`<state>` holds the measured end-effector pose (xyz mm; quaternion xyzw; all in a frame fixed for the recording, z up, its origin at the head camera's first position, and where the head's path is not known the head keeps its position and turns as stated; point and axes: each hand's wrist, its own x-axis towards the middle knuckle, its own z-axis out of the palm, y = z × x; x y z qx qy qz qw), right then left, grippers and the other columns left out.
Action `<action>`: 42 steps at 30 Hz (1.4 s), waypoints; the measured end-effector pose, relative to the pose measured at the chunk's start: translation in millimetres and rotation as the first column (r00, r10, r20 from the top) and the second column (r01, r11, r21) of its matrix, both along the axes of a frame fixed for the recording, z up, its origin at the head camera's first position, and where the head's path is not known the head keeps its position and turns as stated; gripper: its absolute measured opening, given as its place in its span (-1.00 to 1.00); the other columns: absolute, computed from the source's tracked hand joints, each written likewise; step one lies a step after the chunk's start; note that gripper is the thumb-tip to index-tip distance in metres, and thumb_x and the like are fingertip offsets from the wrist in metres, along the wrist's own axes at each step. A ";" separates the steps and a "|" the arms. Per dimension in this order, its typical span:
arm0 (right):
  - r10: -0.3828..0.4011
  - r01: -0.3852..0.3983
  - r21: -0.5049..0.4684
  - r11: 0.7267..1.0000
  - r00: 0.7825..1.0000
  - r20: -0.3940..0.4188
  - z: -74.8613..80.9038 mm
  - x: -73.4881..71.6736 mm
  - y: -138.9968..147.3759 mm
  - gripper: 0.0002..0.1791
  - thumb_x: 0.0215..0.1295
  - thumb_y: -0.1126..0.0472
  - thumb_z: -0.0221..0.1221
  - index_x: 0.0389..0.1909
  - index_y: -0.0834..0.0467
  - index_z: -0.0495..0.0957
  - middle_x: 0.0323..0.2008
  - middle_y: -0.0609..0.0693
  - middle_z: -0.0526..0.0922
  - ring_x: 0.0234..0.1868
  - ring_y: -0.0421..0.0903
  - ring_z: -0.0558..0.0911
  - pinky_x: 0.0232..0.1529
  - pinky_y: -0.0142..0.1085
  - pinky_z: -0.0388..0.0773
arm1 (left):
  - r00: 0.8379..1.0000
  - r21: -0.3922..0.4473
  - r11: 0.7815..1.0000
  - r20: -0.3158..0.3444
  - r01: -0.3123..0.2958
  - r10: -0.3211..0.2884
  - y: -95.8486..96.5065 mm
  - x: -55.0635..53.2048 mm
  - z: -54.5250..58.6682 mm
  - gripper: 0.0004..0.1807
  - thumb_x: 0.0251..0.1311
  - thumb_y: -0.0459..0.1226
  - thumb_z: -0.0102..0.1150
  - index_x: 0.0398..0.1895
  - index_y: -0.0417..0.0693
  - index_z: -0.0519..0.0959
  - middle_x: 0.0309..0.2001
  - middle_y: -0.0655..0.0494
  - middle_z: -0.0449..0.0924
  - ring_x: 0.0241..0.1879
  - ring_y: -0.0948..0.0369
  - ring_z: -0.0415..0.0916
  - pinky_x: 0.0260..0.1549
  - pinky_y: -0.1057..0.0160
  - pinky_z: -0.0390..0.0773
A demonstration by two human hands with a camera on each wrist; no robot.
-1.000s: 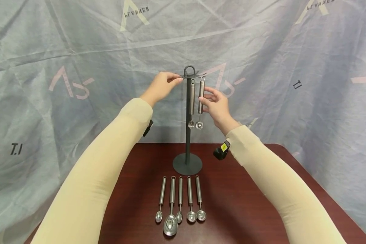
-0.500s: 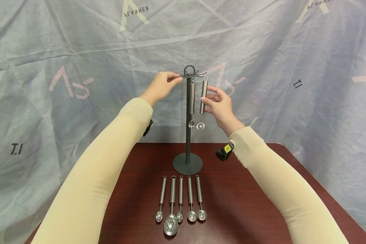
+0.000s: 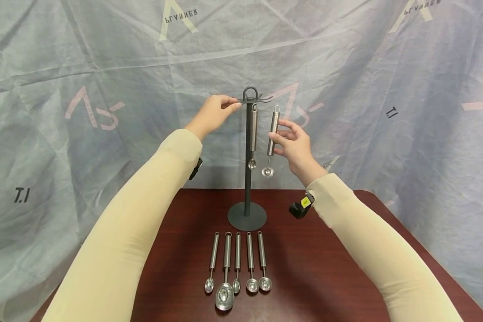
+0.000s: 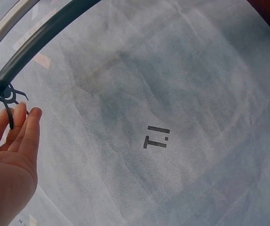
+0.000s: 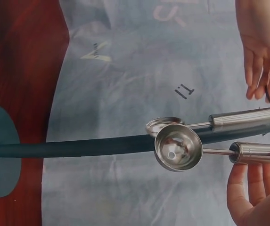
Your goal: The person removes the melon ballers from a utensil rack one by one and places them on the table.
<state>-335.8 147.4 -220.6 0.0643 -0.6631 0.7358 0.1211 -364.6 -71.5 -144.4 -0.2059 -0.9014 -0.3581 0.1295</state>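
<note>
A dark grey utensil stand (image 3: 247, 179) rises from its round base, with hooks and a loop on top. My left hand (image 3: 217, 112) pinches one of its hooks at the left side; in the left wrist view the fingers (image 4: 29, 136) lie round that hook. My right hand (image 3: 295, 145) grips the steel handle of a melon baller (image 3: 273, 134), thumb in front and fingers behind. Its hanging ring is apart from the hooks, and its round bowl (image 5: 178, 147) points down. A second steel scoop (image 3: 253, 129) hangs from the stand, close to the post.
Several steel scoops lie in a row on the dark red table (image 3: 314, 268) before the base, among them a larger oval scoop (image 3: 224, 296). A grey printed cloth (image 3: 104, 67) hangs behind the table.
My right hand has drawn the melon baller away from the stand's hook, to the right and slightly down. My left hand has stayed on its hook.
</note>
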 end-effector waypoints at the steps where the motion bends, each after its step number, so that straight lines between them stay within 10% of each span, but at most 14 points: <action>1: 0.002 -0.002 0.002 1.000 1.000 0.007 -1.0 0.4 0.8 -0.51 0.22 0.29 0.31 0.19 0.02 0.48 -0.23 -0.11 0.57 -0.24 -0.24 0.60 -0.34 -0.38 0.63 | 1.000 0.000 1.000 -0.002 0.000 0.000 0.2 0.3 -0.1 -0.49 0.44 -0.01 -0.05 0.34 -0.04 0.41 0.29 0.03 0.46 0.28 0.14 0.37 0.28 0.15 0.38; 20: 0.063 -0.065 0.026 0.998 0.995 0.084 -24.1 12.0 14.6 -0.46 0.26 0.27 0.28 0.26 0.04 0.41 -0.28 -0.12 0.57 -0.24 -0.23 0.60 -0.32 -0.35 0.66 | 1.000 0.011 1.000 0.000 -0.008 0.008 1.2 1.1 -0.4 -0.49 0.44 -0.01 -0.03 0.33 -0.05 0.42 0.29 0.04 0.46 0.28 0.15 0.38 0.29 0.16 0.37; 42: 0.126 -0.175 0.172 0.969 0.957 0.260 -91.1 33.3 28.7 -0.42 0.30 0.25 0.24 0.34 0.10 0.36 -0.13 -0.05 0.55 -0.22 -0.25 0.63 -0.20 -0.32 0.67 | 0.999 0.001 0.999 0.003 -0.040 0.040 -0.5 -3.0 -1.2 -0.47 0.41 0.03 0.00 0.32 -0.01 0.44 0.28 0.07 0.47 0.28 0.17 0.38 0.28 0.17 0.38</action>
